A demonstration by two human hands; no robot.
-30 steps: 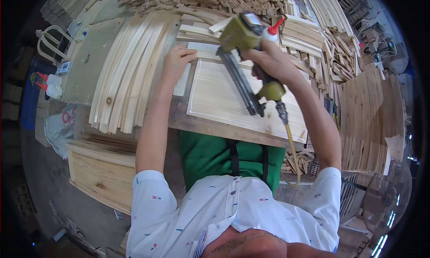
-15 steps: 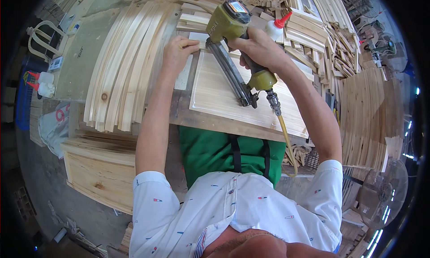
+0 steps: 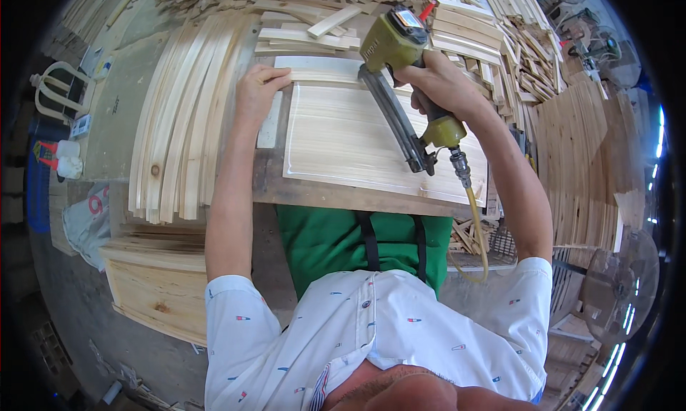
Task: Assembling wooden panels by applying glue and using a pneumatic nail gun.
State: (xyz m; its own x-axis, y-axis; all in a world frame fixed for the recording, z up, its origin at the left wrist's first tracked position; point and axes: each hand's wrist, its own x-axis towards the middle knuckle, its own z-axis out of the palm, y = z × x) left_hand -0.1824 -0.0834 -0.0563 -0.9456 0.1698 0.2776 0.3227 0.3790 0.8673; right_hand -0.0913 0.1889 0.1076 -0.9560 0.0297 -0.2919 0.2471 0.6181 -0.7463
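My right hand [image 3: 441,82] is wrapped around the handle of an olive-green and black air nail gun [image 3: 389,43], held over the workbench with a yellow hose on its fitting. Beneath it lies a pale wooden panel [image 3: 336,139] with a line of white glue along its edges. A narrow wood strip [image 3: 325,77] runs along the panel's far edge. At that strip's left end my left hand [image 3: 261,89] is closed, thumb and fingers pinching it. The gun and my right hand hide the strip's right part.
Long wood strips [image 3: 171,118] lie stacked to the left. Short slats [image 3: 307,38] lie beyond the panel, with boards [image 3: 579,168] at the right. A glue bottle's red tip [image 3: 427,11] shows behind the gun. White bottles [image 3: 69,159] stand far left; a fan [image 3: 622,286] is at the lower right.
The view has shifted, so the bench appears lower and further left. The nail gun has moved rightward over the panel, uncovering more of the strip. My left hand stays at the strip's left end.
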